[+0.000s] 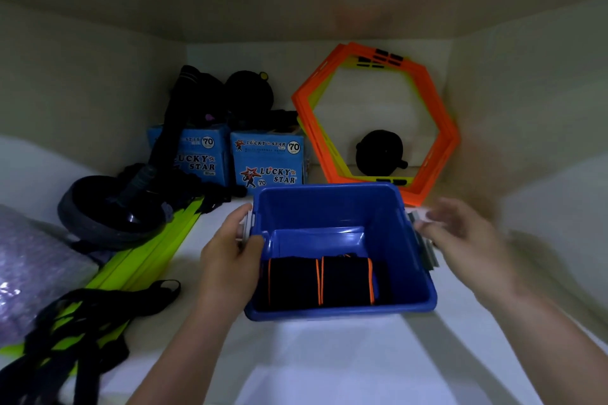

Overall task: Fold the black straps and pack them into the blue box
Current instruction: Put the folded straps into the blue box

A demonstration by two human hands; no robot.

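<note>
Head view, blue box [342, 207]: open-topped, standing on the white shelf [329, 355], centre of frame, between the two hands.
Head view, black straps [320, 279]: folded into bundles with orange edging, lying side by side on the box floor, toward the near wall.
Head view, left hand [230, 253]: fingers wrapped over the box's left rim beside a grey latch [248, 223], thumb inside the wall; gripping the box.
Head view, right hand [460, 230]: motion-blurred, at the box's right side, fingertips at the grey latch there; fingers loosely spread, firm hold or not cannot be told.
Head view, loose black webbing [82, 332]: tangled on the shelf at lower left, over lime-green bars [144, 260].
Head view, behind the box: two light-blue "Lucky Star" cartons [269, 158], dark gear piled on and left of them.
Head view, orange hexagon frames [378, 118]: leaning against the back wall, a black round object [378, 154] seen through the opening.
</note>
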